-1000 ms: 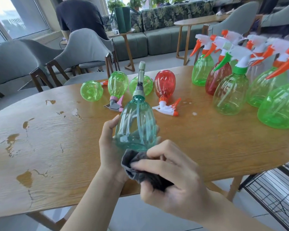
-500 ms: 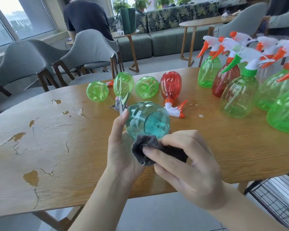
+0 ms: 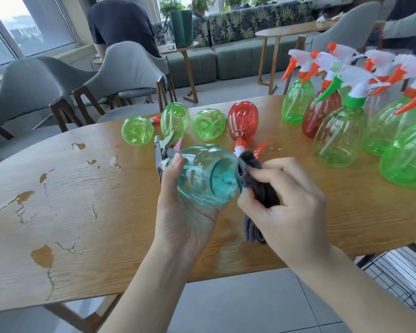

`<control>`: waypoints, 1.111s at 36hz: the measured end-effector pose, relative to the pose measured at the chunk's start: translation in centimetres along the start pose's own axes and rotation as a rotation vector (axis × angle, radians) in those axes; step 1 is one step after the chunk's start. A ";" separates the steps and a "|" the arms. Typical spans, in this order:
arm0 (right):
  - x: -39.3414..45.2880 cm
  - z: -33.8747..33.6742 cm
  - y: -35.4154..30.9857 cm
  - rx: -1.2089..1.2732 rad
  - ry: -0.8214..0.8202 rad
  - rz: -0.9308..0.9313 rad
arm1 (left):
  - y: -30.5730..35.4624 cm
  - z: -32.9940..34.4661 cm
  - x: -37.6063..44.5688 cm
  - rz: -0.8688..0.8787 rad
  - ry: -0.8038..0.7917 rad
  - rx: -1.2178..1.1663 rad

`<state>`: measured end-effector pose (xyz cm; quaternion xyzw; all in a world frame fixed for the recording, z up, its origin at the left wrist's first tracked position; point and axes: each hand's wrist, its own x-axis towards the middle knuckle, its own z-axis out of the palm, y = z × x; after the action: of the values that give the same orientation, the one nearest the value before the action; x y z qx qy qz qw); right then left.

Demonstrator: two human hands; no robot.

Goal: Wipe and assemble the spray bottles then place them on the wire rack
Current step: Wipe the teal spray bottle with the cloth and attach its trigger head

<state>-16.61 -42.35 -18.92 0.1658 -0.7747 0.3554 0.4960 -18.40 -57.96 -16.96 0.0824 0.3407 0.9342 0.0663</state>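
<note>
My left hand (image 3: 180, 212) grips a teal spray bottle (image 3: 207, 174) tipped on its side above the wooden table (image 3: 82, 200), its base turned toward me and its grey spray head pointing away to the left. My right hand (image 3: 288, 203) holds a dark grey cloth (image 3: 255, 186) bunched against the bottle's right side. Three green bottles (image 3: 175, 121) and a red bottle (image 3: 243, 121) lie on the table behind. Several assembled green and red bottles (image 3: 339, 131) with white and orange triggers stand at the right.
A black wire rack (image 3: 399, 272) shows below the table's right edge. Grey chairs (image 3: 127, 68) line the far side, and a person in a dark shirt sits behind them. The tabletop's left part has chipped patches.
The teal bottle went from upright to lying on its side with the base toward me. My right hand moved the cloth from under the bottle to its right side.
</note>
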 end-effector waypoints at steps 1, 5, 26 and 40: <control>-0.5 0.1 -0.1 -0.013 -0.010 -0.005 | 0.2 0.1 0.1 -0.002 0.002 -0.027; -1.9 0.4 -1.5 0.031 -0.055 -0.077 | 0.0 0.1 0.3 -0.019 0.048 -0.009; -1.1 0.4 -1.2 0.142 -0.070 0.023 | -0.5 0.9 -0.8 0.048 0.017 0.093; 0.7 -0.3 1.2 0.261 0.048 0.295 | -1.2 0.5 0.0 -0.026 0.141 0.337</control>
<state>-17.48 -41.22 -18.69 0.1049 -0.7259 0.5256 0.4310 -18.20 -56.70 -17.37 0.0224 0.4970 0.8666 0.0397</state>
